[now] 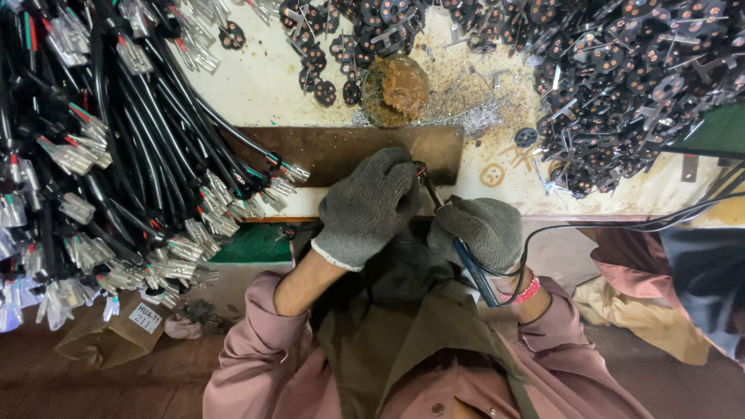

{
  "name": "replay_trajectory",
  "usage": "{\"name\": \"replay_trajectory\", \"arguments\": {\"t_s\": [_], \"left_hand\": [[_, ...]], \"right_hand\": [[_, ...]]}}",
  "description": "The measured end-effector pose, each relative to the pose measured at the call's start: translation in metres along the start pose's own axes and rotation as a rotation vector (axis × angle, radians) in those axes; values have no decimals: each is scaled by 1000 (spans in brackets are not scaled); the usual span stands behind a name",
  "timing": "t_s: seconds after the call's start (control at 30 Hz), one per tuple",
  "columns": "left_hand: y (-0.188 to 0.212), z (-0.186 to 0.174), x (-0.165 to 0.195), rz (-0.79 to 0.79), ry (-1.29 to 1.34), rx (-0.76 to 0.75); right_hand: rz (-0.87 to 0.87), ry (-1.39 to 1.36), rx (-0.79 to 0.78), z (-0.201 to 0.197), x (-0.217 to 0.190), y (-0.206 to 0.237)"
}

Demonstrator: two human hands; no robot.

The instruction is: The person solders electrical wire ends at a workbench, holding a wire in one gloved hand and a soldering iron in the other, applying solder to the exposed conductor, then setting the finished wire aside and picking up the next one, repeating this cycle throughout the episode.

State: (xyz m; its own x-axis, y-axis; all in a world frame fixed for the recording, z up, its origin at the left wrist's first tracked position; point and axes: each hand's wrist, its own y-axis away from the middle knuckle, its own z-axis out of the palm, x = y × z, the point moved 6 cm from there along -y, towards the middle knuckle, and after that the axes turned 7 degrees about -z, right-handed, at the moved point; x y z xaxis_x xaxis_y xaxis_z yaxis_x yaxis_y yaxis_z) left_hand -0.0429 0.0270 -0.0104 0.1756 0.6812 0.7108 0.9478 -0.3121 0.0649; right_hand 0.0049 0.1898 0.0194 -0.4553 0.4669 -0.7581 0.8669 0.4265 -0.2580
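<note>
Both my hands wear grey knit gloves. My left hand (367, 206) is closed around a small part at the front edge of a brown metal plate (341, 151); the part is hidden inside the glove. My right hand (481, 230) grips a soldering iron (466, 260) with a blue-black handle. Its thin tip points up and left and meets the fingers of my left hand. A black cord runs from the handle off to the right.
A thick bundle of black cables with clear-sleeved terminals (101, 171) fills the left. Several black round plug inserts (636, 77) are heaped at the top and right. A brown lump of flux (396, 87) and solder scraps lie behind the plate.
</note>
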Motion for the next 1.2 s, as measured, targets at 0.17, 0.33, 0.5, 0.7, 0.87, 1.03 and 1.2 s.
{"name": "replay_trajectory", "arguments": {"t_s": [0.17,0.33,0.5,0.7,0.87,1.03,1.2], "left_hand": [[5,2,-1,22,17,-16],[1,5,-3,-43,16,-81],[-3,-1,3,48,50,-53],[-4,-1,3,31,48,-19],[-3,2,1,-1,37,-31],[-2,4,1,4,17,-51],[-2,4,0,23,27,-69]], "right_hand": [[38,-122,30,-1,2,0],[82,-21,63,-1,5,0],[14,45,197,-6,2,3],[22,233,285,-2,3,13],[18,68,174,3,11,19],[-21,163,194,2,7,21],[8,158,54,8,6,11]]}}
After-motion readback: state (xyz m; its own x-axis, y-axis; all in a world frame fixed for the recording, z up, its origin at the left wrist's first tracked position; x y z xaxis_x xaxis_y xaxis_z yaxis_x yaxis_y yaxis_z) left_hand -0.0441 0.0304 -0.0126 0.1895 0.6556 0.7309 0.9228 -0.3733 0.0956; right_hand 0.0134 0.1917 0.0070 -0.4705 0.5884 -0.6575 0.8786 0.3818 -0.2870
